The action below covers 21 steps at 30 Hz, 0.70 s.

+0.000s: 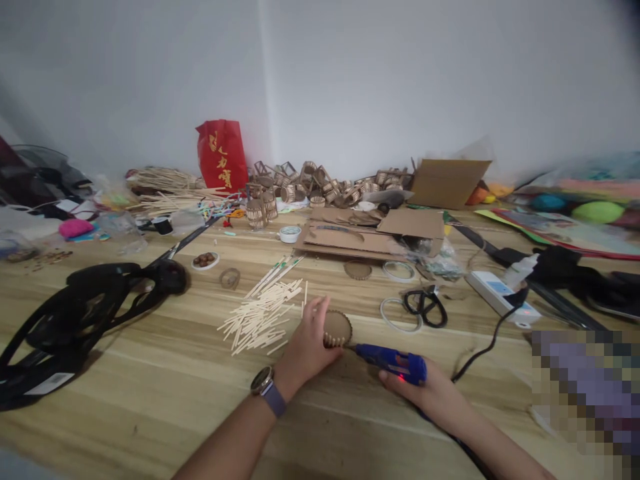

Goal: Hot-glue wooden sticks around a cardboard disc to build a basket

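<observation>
My left hand (309, 343), with a watch on its wrist, grips the left side of a round cardboard piece (339, 325). A row of short pale sticks lines the near edge of this piece. In my right hand (430, 392) is a blue hot glue gun (393, 362) with a small red light on. Its nozzle points left, close to the near edge of the round piece; whether they touch I cannot tell. Just left of my left hand lies a loose pile of thin wooden sticks (265, 313).
Black-handled scissors (425, 308) and white rings (399, 271) lie right of centre. A power strip (501, 297) sits farther right, with a black cable near my right arm. Cardboard sheets (350, 240) and small stick baskets (257, 213) stand behind. Black straps (95, 300) lie left.
</observation>
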Available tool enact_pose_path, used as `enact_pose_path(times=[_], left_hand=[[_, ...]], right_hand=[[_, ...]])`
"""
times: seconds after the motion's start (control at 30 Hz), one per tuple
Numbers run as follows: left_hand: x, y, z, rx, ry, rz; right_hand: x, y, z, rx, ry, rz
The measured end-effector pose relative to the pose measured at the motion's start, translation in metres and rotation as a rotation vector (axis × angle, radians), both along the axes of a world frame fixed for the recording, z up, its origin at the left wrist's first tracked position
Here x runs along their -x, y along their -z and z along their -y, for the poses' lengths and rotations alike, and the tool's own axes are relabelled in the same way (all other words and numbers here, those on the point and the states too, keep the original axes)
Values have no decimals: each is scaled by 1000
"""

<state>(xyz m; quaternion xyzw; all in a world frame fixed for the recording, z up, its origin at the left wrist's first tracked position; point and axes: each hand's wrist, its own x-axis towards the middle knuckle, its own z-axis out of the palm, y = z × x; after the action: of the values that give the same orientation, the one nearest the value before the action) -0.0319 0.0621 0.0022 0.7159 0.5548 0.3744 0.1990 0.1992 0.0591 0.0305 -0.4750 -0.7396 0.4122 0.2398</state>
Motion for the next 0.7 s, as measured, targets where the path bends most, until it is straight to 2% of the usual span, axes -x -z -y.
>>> enact_pose_path(times=[0.43,0.7], left_hand=[[1,4,-1,-7,0,7],[0,-1,0,11,-5,-13]], right_hand=[[7,1,2,-22,24,33],[10,-2,4,-35,28,30]])
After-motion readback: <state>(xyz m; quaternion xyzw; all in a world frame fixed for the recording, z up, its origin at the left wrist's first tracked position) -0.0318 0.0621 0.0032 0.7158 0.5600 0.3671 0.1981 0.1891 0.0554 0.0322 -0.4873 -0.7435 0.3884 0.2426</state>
